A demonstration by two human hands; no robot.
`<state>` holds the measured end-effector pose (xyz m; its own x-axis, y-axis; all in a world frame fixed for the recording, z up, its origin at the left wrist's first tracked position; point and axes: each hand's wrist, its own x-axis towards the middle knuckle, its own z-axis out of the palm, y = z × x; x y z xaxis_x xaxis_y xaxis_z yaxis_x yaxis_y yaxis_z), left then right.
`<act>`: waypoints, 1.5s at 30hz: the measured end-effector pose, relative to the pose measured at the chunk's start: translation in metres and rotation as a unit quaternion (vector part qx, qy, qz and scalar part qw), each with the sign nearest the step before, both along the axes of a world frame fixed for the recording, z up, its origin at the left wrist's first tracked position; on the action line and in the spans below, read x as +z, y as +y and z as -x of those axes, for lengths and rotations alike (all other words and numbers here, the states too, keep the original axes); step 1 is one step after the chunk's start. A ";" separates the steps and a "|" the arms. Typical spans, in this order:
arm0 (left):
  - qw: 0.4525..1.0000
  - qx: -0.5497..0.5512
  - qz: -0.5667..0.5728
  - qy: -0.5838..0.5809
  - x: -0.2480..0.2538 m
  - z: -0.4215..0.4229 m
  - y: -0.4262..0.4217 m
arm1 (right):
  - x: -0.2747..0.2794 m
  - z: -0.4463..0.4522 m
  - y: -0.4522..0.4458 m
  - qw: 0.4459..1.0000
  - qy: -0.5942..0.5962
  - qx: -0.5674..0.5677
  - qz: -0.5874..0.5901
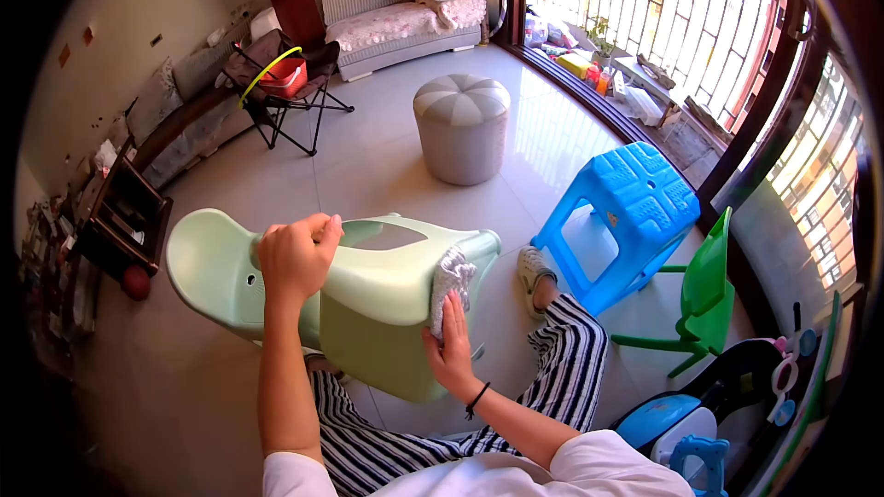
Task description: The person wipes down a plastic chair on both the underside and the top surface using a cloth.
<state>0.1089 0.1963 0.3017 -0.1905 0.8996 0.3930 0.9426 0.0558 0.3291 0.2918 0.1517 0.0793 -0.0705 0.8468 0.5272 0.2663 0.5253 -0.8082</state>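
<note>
A pale green moulded plastic seat (382,285), like a child's shampoo chair, lies tipped across my lap with its rounded end (210,253) to the left. My left hand (299,258) is closed at its near edge, thumb up; the fingertips are partly hidden. With fingers laid along it, my right hand (449,350) presses a crumpled whitish-grey cloth (451,281) against the right end of the seat.
Right of my knee stands a blue plastic stool (635,198), with a small green chair (707,308) beside it. A round pouf (462,129) is ahead. Farther back are a folding chair (304,83) holding a red basket (284,78) and a sofa (405,32). Toys (681,423) crowd the lower right.
</note>
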 end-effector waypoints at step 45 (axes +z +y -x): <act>0.999 -0.019 -0.030 -0.037 -0.001 0.093 -0.019 | -0.028 0.055 0.109 0.993 0.061 0.004 0.105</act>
